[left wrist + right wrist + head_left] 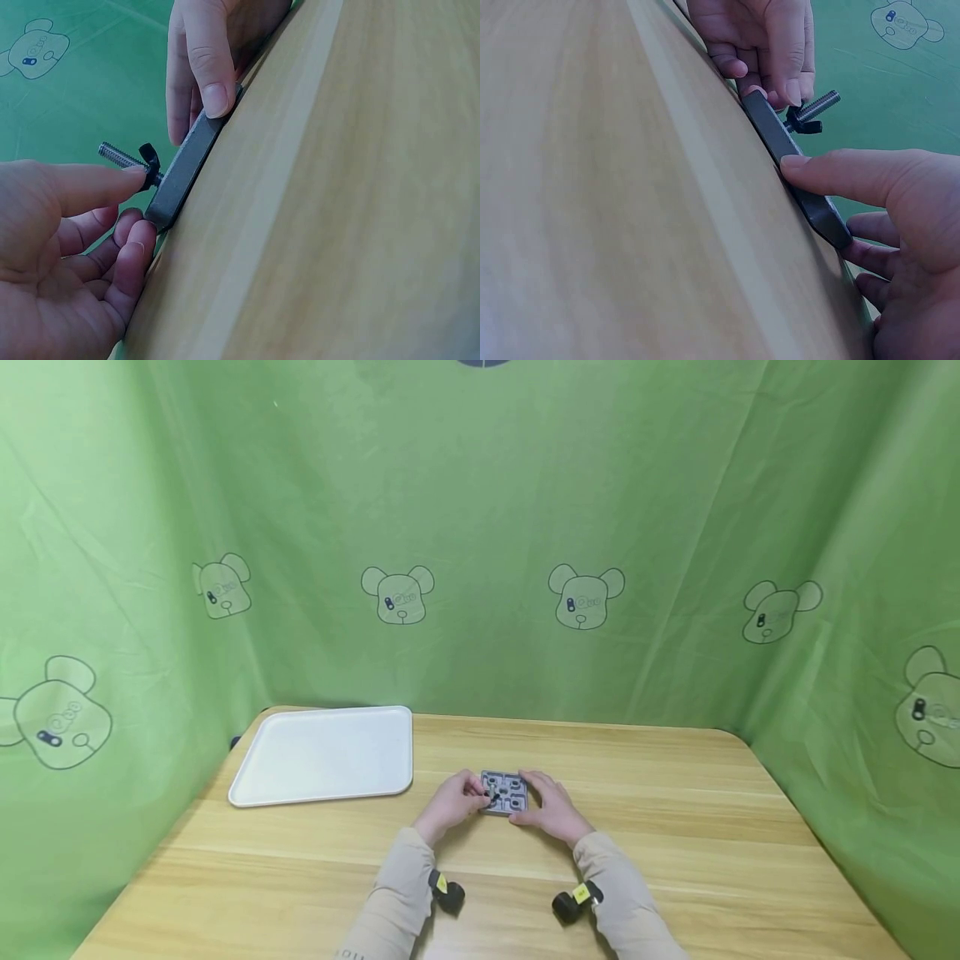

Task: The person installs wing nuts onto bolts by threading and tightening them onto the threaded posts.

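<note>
A square dark grey metal plate (504,807) with recessed channels and round holes lies on the table between the two hands. From one corner area of it rises a threaded bolt (118,155) carrying a black wing nut (808,126). My left hand (452,803) pinches the wing nut between thumb and index finger, its other fingers curled by the plate's left edge. On the opposite side, my right hand (557,811) grips the plate's edge, with the thumb (832,174) on the near side and fingers around the far corner. The left index fingertip is partly hidden.
A white rectangular tray (322,756) lies at the table's back left. Green curtains (480,527) with bear-head prints enclose the wooden table (675,860) at the back and sides. Each sleeved forearm bears a small black camera (450,897).
</note>
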Available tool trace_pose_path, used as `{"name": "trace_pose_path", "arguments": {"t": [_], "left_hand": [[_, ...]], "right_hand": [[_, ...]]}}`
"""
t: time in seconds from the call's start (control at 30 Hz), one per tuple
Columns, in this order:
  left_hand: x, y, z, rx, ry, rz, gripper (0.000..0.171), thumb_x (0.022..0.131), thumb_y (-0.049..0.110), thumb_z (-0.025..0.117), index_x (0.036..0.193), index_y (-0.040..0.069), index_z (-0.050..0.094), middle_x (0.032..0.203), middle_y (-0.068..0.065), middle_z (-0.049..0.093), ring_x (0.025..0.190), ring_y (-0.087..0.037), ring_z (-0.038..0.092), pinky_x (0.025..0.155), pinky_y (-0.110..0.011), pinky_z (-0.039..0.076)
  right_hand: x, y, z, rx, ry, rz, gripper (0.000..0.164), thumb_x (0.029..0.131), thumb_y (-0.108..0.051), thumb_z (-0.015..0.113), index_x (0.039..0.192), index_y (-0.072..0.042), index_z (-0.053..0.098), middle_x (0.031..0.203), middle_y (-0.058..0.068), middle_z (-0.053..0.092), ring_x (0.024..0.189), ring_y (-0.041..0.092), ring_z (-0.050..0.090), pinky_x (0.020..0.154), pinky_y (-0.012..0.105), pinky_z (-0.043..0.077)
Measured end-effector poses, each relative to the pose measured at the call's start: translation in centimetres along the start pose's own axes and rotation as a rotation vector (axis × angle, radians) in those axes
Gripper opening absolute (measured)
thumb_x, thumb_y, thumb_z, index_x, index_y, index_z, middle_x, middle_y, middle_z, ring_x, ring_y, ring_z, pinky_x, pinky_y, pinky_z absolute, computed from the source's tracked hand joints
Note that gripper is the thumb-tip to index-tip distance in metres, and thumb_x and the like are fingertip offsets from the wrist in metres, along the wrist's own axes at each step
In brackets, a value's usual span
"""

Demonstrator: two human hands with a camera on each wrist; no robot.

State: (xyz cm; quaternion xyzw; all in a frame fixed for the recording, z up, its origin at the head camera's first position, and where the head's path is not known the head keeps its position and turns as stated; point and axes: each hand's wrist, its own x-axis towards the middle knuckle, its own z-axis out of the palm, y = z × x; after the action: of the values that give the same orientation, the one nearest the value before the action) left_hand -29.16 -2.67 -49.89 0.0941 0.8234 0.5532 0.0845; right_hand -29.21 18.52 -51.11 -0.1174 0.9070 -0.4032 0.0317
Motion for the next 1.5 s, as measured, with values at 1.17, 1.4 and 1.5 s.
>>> {"name": "trace_pose_path", "arguments": {"t": [1.17,1.4,1.5], "left_hand": [[0.19,-0.09,-0.04,0.049,-0.012,0.035,0.014,0.091,0.007,0.063,0.104,0.003,0.065,0.096,-0.008,0.065,0.086,-0.015,0.056,0.076,-0.027,0.048],[0.10,-0.12,-0.02,-0.003,-0.002,0.009,0.010,0.088,0.005,0.066,0.092,0.004,0.057,0.082,-0.002,0.054,0.073,-0.014,0.050,0.063,-0.022,0.043],[0.13,-0.16,-0.01,0.002,-0.001,0.010,0.009,0.088,0.005,0.065,0.092,0.004,0.057,0.082,-0.003,0.055,0.074,-0.014,0.050,0.063,-0.023,0.044]], "right_hand": [[-0.14,-0.17,-0.14,0.004,-0.007,0.002,0.090,0.072,-0.027,0.083,0.147,-0.003,0.039,0.153,0.024,0.035,0.142,0.044,0.028,0.119,0.059,0.013],[-0.08,-0.22,-0.13,-0.005,-0.009,0.000,0.090,0.071,-0.026,0.083,0.147,-0.003,0.039,0.153,0.025,0.035,0.142,0.044,0.029,0.120,0.058,0.009],[-0.08,-0.20,-0.10,-0.001,-0.007,-0.001,0.090,0.071,-0.026,0.083,0.146,-0.003,0.039,0.152,0.025,0.035,0.142,0.044,0.029,0.120,0.058,0.009]]}}
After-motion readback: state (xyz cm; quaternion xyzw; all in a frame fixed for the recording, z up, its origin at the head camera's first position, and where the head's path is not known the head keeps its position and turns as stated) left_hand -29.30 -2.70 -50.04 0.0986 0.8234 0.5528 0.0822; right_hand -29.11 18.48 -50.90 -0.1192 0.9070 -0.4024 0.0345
